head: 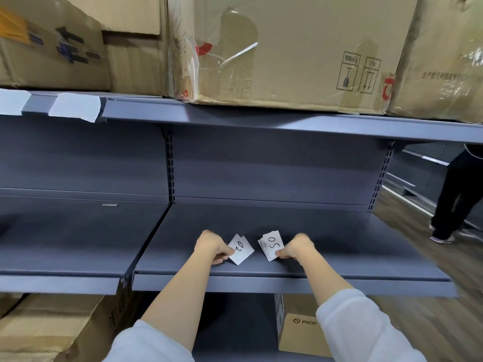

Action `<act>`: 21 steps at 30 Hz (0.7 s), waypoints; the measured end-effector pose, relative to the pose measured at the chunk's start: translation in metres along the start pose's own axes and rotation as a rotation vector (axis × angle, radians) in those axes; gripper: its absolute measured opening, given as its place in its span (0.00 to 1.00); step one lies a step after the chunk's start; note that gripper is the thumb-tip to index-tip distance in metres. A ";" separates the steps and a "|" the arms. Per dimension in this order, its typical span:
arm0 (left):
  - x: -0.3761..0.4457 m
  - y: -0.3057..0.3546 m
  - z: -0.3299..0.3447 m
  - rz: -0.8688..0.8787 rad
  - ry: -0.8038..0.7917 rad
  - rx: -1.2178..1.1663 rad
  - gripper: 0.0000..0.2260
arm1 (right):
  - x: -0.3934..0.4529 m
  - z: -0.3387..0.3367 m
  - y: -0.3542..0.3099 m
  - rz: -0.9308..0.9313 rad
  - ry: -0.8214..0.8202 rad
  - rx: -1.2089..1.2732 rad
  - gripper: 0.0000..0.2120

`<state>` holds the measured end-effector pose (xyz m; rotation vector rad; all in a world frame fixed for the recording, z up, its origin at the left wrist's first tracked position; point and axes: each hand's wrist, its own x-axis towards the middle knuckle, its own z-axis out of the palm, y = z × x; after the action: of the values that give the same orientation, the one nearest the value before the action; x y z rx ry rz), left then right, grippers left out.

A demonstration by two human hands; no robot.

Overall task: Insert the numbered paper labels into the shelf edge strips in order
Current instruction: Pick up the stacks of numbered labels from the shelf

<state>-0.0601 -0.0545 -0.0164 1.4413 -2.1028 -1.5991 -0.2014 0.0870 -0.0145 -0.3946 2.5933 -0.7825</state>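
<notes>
My left hand (213,246) pinches a white paper label (242,250) with a handwritten number that reads like "10" or "01". My right hand (296,247) pinches a small stack of white labels (270,245) whose top one reads "05". Both hands hover just over the blue-grey middle shelf (339,239). That shelf's front edge strip (261,284) runs below my forearms with no labels in it. On the upper shelf's edge strip (235,120), further left, two white papers (75,107) sit in the strip.
Large cardboard boxes (287,53) stand on the upper shelf. Below the middle shelf sit a small PICO box (300,330) and flattened cardboard (52,327) at the left. A person in dark clothes (454,197) stands in the aisle at the right.
</notes>
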 end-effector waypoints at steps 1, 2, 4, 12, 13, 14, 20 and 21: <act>-0.001 -0.001 0.000 0.000 -0.001 0.002 0.05 | -0.001 0.000 0.001 -0.010 0.006 0.007 0.17; -0.002 -0.002 0.001 0.003 -0.001 0.005 0.05 | -0.002 0.001 0.002 -0.022 0.010 0.016 0.18; -0.006 -0.005 0.002 0.028 0.002 -0.023 0.06 | -0.006 -0.001 0.005 -0.034 -0.001 0.016 0.19; -0.035 0.005 0.030 0.163 -0.100 -0.343 0.05 | -0.025 -0.048 0.053 -0.028 -0.011 0.406 0.14; -0.039 0.010 0.040 0.186 -0.130 -0.356 0.04 | -0.029 -0.058 0.064 -0.028 0.006 0.447 0.13; -0.044 0.016 0.052 0.213 -0.167 -0.365 0.03 | -0.035 -0.068 0.075 -0.020 0.022 0.477 0.12; -0.088 0.055 0.158 0.324 -0.477 -0.315 0.04 | -0.090 -0.137 0.169 0.086 0.234 0.569 0.11; -0.097 0.060 0.178 0.348 -0.534 -0.290 0.02 | -0.102 -0.146 0.189 0.113 0.296 0.613 0.12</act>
<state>-0.1510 0.1361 -0.0047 0.5579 -2.0812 -2.1811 -0.2061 0.3442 0.0177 0.0573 2.4254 -1.6190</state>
